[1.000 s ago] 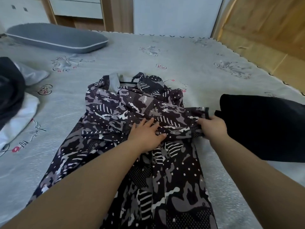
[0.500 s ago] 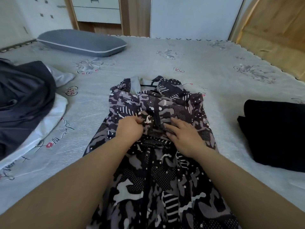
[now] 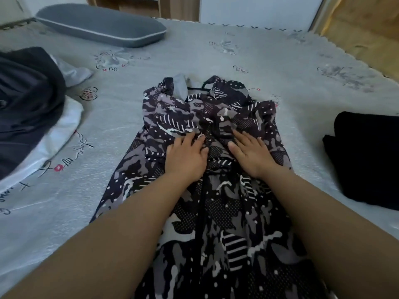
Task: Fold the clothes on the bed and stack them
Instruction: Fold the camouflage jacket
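A dark patterned garment [image 3: 218, 208] with grey camouflage, dots and stripes lies lengthwise on the bed, its sleeves folded in over the chest. My left hand [image 3: 185, 157] lies flat on the folded left part, fingers straight. My right hand [image 3: 251, 152] presses flat on the folded right part beside it. A folded black garment [image 3: 364, 160] lies on the bed at the right. At the left edge sits a pile of dark clothes [image 3: 26, 104] on top of a white garment [image 3: 54, 143].
The bed [image 3: 248, 61] has a light grey printed cover. A grey pillow [image 3: 101, 24] lies at the far left. Wooden furniture and drawers stand behind the bed, and a wooden floor [image 3: 367, 29] shows at the far right.
My right hand brought the right sleeve in across the chest and let it go. Both hands, gripping and pinching the cloth before, now lie flat on the folded sleeves.
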